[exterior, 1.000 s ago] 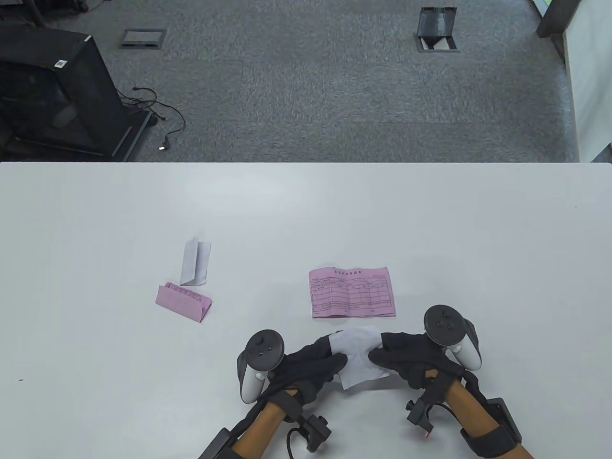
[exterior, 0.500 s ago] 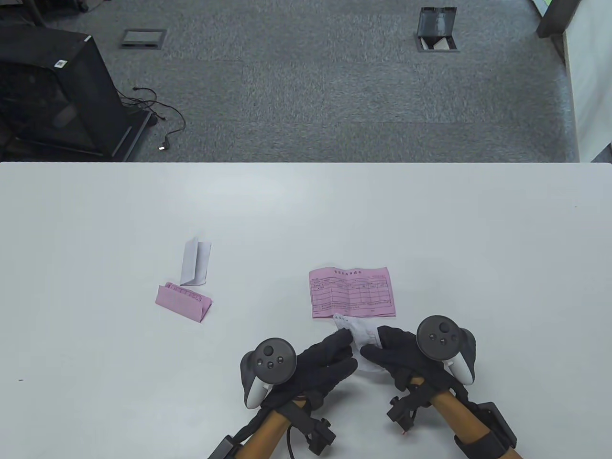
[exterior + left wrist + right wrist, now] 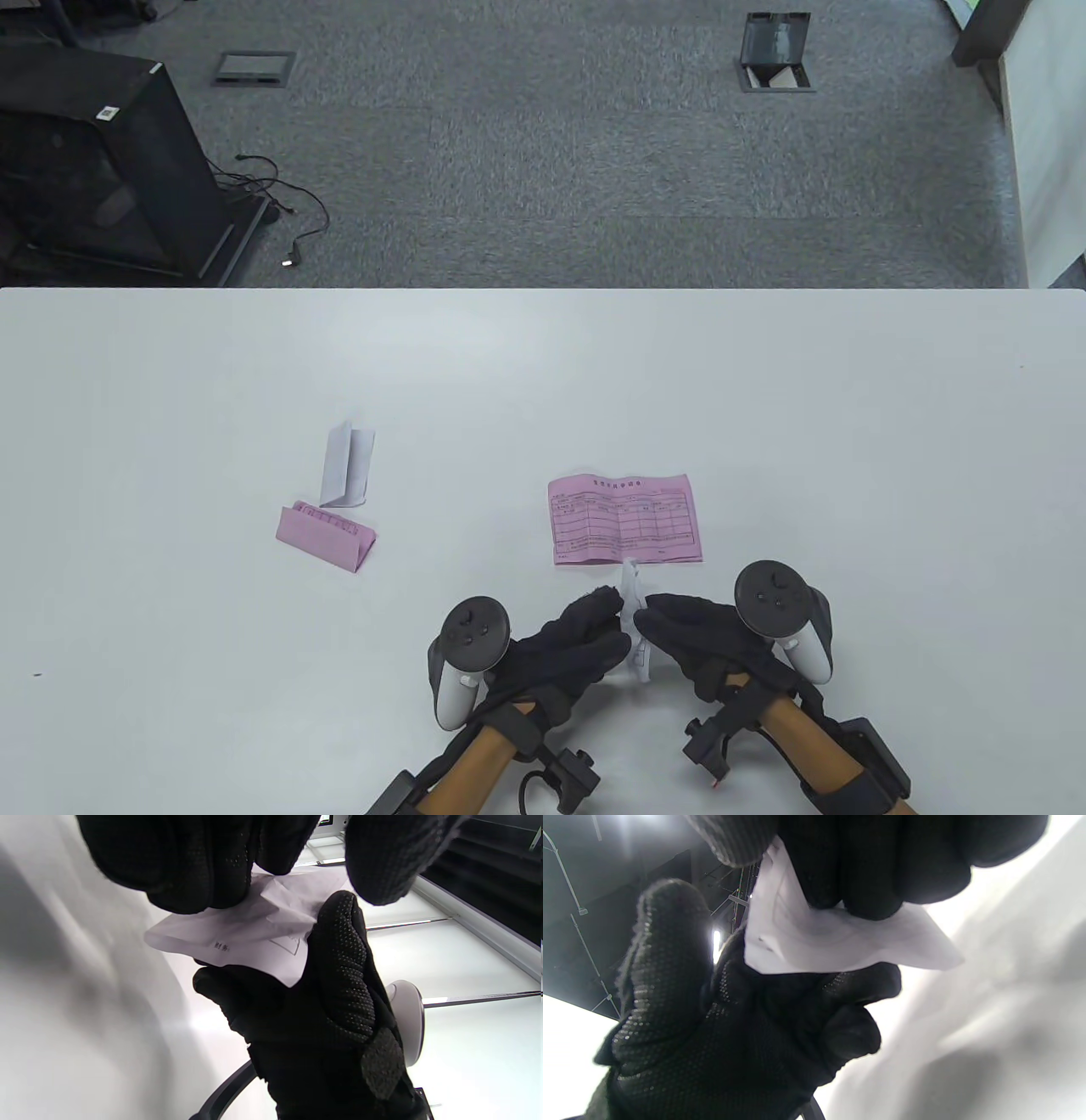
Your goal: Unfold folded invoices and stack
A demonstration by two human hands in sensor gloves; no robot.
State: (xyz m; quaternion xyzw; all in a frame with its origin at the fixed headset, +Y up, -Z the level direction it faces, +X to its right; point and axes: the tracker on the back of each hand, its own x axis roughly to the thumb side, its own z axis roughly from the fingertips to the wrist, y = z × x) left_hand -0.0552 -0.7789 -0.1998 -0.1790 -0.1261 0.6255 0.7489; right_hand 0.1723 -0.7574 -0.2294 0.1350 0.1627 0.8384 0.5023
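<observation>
Looking down from the table view, the left hand (image 3: 564, 649) and the right hand (image 3: 700, 637) meet near the front edge of the white table (image 3: 543, 382), both pinching a white folded invoice (image 3: 632, 624) that stands almost edge-on between their fingertips. Just beyond it an unfolded pink invoice (image 3: 624, 519) lies flat, printed side up. Well to the left, a folded pink invoice (image 3: 327, 535) rests on the table with another folded white invoice (image 3: 346, 467) standing just behind it.

Seen from the left wrist view, the left hand's fingers (image 3: 199, 861) close from above on the creased white sheet (image 3: 250, 933), and the right hand's glove (image 3: 335, 1018) grips its other side.

Seen from the right wrist view, the right hand's fingers (image 3: 874, 861) hold the sheet's (image 3: 835, 942) upper part, while the left hand's glove (image 3: 729, 1035) supports it from below.
</observation>
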